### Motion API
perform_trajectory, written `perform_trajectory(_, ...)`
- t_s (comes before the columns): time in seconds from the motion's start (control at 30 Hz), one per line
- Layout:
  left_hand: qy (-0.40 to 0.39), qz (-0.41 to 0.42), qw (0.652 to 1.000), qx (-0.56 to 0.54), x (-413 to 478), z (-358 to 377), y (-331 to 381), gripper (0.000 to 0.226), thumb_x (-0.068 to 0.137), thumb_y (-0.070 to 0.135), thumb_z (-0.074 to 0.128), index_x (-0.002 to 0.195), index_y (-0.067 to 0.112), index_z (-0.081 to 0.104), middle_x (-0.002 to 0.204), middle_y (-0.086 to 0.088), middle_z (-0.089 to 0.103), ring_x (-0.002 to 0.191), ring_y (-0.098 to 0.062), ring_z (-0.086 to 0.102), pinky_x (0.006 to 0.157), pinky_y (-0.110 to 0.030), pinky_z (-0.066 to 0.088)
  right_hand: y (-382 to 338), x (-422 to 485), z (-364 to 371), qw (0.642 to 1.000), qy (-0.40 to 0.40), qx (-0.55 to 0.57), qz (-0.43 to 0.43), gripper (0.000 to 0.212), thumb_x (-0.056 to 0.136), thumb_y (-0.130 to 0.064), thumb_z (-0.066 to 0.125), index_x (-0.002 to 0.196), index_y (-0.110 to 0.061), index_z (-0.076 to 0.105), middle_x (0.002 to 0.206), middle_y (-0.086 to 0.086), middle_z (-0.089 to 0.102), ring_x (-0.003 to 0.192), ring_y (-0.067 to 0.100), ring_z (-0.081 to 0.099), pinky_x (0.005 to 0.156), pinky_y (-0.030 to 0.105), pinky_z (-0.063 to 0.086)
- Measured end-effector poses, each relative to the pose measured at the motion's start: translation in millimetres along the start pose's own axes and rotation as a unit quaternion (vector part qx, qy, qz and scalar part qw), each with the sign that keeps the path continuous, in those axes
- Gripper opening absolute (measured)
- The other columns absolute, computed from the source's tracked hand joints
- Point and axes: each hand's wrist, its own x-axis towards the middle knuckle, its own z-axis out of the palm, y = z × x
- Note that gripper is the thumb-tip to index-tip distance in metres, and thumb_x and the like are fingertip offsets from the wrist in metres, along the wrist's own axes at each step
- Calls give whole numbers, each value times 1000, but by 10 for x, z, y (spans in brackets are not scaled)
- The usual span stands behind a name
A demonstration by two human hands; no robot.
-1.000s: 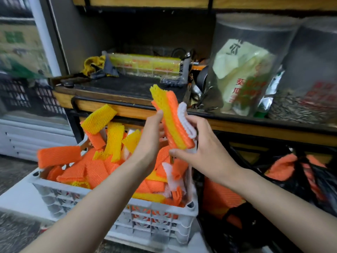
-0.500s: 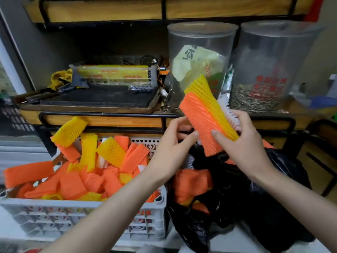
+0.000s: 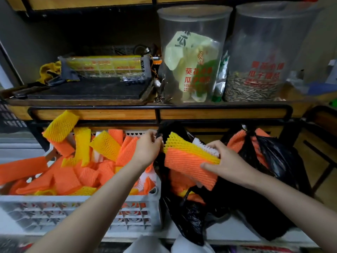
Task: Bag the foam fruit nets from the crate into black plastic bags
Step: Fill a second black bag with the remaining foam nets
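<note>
Our right hand [image 3: 229, 161] grips a stack of foam nets [image 3: 187, 161] at the mouth of the black bag [image 3: 189, 216], our left hand [image 3: 145, 148] pinching its rim, just beside the net-filled crate [image 3: 73, 207].

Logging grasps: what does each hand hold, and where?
Right hand grips the net stack by its right end. Left hand pinches the black bag at its top edge.

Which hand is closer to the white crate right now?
Left. The left hand sits over the white crate's right end, pinching the black bag's rim; the right hand holds nets over that bag.
</note>
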Motion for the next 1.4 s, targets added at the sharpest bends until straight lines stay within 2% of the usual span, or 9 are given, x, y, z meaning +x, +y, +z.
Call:
perform_trajectory(0.1, 31, 18, 998, -42, -20, -87, 108, 9, 96, 11, 48, 91, 6, 54, 68, 1, 53, 60, -13, 52, 44, -9, 36, 99, 316, 25, 997, 49, -45, 33, 56, 79, -31, 70, 126, -18, 43, 117, 6, 57, 97, 23, 58, 69, 29, 41)
perform_trajectory(0.2, 23, 31, 996, -76, -32, -147, 170, 9, 96, 11, 48, 92, 6, 54, 70, -1, 52, 59, -8, 49, 43, -7, 37, 147, 644, -38, 984, 159, -51, 61, 53, 76, -23, 71, 123, -10, 48, 115, 14, 60, 103, 29, 56, 71, 29, 39)
perform_trajectory(0.37, 5, 30, 995, -97, 9, -155, 140, 12, 96, 15, 50, 85, 9, 52, 75, -11, 49, 57, -17, 52, 52, -23, 40, 15, 895, 19, 954, 292, -62, -2, 51, 78, -21, 71, 121, -9, 46, 122, 12, 48, 113, 32, 49, 85, 37, 41)
perform_trajectory(0.57, 10, 13, 993, -119, 43, -93, 4, 22, 96, 14, 49, 74, 17, 47, 71, -8, 49, 55, -17, 51, 45, -14, 38, 108, 879, 469, 950, 170, -232, -123, 45, 81, -33, 68, 119, -18, 47, 118, 0, 50, 114, 21, 44, 87, 31, 39)
perform_trajectory(0.83, 3, 3, 992, -124, 15, -113, -75, 19, 96, 16, 48, 78, 18, 50, 68, -2, 52, 56, -14, 52, 45, -14, 38, 262, 825, 660, 922, 103, -356, -111, 46, 88, -36, 61, 128, -21, 46, 123, 0, 48, 118, 22, 39, 97, 30, 34)
perform_trajectory(1.0, 0, 1, 993, -122, 4, -110, -109, 20, 97, 15, 46, 78, 20, 49, 71, -4, 52, 55, -13, 52, 54, -24, 41, 316, 735, 633, 951, 67, -295, -70, 46, 88, -30, 63, 128, -17, 45, 124, 3, 40, 118, 21, 41, 85, 32, 48)
perform_trajectory(1.17, -18, -2, 993, -120, -57, -28, -178, 22, 96, 17, 48, 74, 23, 46, 73, -9, 52, 66, -24, 52, 66, -41, 44, 398, 686, 528, 959, 17, -279, -53, 46, 93, -13, 55, 136, -15, 38, 133, 4, 39, 119, 24, 48, 86, 31, 46)
perform_trajectory(1.27, -19, 12, 995, -99, -118, -20, -212, 23, 96, 15, 48, 75, 24, 45, 65, -1, 50, 62, -19, 53, 58, -28, 41, 321, 633, 469, 956, 38, -283, -70, 40, 95, -22, 50, 134, -16, 41, 134, 1, 44, 123, 21, 46, 89, 32, 46)
perform_trajectory(1.4, -3, 61, 996, -61, -177, -124, -270, 13, 95, 16, 48, 83, 20, 48, 66, 1, 51, 62, -13, 49, 54, -21, 33, -20, 542, 376, 949, 141, -242, -143, 28, 95, -25, 50, 122, -18, 52, 119, -2, 54, 115, 16, 50, 81, 30, 46)
